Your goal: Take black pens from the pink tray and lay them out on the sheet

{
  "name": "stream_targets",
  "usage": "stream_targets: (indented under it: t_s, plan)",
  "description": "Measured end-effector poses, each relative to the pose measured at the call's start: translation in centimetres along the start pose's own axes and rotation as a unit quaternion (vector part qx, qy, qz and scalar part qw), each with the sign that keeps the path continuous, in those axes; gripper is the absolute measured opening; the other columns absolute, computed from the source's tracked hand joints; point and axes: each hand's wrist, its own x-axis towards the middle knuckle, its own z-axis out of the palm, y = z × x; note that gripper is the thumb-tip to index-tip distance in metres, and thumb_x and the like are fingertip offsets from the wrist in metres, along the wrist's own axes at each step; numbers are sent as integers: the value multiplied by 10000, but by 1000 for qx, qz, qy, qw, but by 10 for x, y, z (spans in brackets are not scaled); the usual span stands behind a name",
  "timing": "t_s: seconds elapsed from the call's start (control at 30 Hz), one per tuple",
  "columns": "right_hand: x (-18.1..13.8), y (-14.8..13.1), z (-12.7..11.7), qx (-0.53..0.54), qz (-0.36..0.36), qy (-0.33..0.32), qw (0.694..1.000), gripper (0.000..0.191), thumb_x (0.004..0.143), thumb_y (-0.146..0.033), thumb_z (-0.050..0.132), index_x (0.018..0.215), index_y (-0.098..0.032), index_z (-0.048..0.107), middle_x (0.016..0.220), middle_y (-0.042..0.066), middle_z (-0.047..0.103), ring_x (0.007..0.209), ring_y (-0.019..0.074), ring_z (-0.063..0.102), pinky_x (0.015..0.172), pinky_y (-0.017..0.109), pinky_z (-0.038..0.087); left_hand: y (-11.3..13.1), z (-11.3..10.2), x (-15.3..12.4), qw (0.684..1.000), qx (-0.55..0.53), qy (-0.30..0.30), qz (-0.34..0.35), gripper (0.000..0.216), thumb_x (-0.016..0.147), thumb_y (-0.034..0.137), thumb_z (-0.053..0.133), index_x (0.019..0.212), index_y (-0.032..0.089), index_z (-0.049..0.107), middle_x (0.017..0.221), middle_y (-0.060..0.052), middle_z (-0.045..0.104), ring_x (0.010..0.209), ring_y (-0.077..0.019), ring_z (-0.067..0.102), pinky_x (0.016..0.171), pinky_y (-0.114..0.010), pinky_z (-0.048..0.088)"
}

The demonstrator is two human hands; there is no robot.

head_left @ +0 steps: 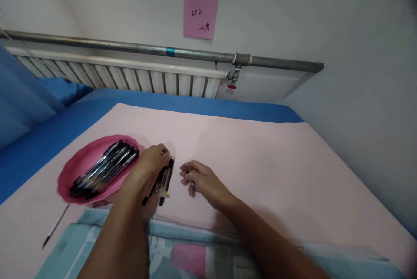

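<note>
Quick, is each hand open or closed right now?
Left hand: fingers curled by pens; grip can't be told.
Right hand: curled around a mostly hidden object.

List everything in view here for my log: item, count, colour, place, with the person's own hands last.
Oval wavy-rimmed tray: one, pink, picture left
Slim capped pens: many, uncountable, black and clear, in the tray
Loose pen parts: at least two, mostly black, by the left hand
Thin stick-like piece: one, white with dark tip, below the tray
Flat work surface: one, pale pink, blue edging behind
Patterned cloth: teal, nearest the camera
Handwritten paper note: one, pink, on the off-white wall
Long metal pipe: one, grey, blue band, along the wall
Pipe valve: one, metallic, red handle, below the pipe
Ribbed radiator: one, white, under the pipe
Draped fabric: blue, far left
Left hand: one, bare, over the loose parts
Right hand: one, bare, fingers curled, contents unclear
</note>
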Motion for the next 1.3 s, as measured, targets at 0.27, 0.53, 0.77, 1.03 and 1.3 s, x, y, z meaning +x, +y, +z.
stream_targets:
  t_s: [0.27, 0.53, 0.77, 1.03, 1.3]
  plan:
    - [1, -5, -6, 47, -48, 35, 997, 362, 704, -75, 446, 1032, -201, 531, 1147, 70, 553, 1044, 181, 536, 749, 275, 476, -2, 2, 1, 1000, -8, 3, -9, 312, 773, 348, 400, 896, 164, 620, 879, -86, 679, 808, -203, 606, 701, -277, 420]
    - [-3, 3, -3, -59, -171, 30, 983, 464, 669, -22, 394, 1057, -242, 522, 1359, 42, 345, 1182, 178, 427, 870, 320, 444, -2, 1, 1, 1000, -10, -1, 0, 300, 772, 328, 400, 889, 155, 616, 881, -86, 683, 811, -202, 606, 705, -276, 418]
    - [-2, 11, -2, -188, -203, 63, 959, 527, 608, 66, 339, 1000, -222, 543, 1328, 43, 367, 1162, 150, 421, 892, 310, 421, -4, 3, 2, 1000, -5, 1, 3, 311, 776, 325, 398, 905, 149, 620, 909, -95, 680, 830, -207, 604, 719, -278, 413]
    - [0, 12, 1, -285, -274, 63, 916, 305, 684, -4, 456, 906, -189, 554, 1030, 59, 524, 939, 156, 483, 806, 302, 406, -5, 4, 2, 1000, -8, 10, 6, 307, 772, 332, 395, 889, 156, 618, 885, -90, 682, 817, -198, 607, 700, -260, 410]
    - [-3, 3, 9, -445, -303, -3, 843, 126, 826, -148, 452, 840, -162, 577, 840, 50, 567, 807, 159, 462, 773, 298, 357, -5, 4, 1, 1000, -14, 12, 6, 308, 773, 334, 397, 888, 152, 617, 882, -100, 679, 797, -205, 606, 691, -271, 413]
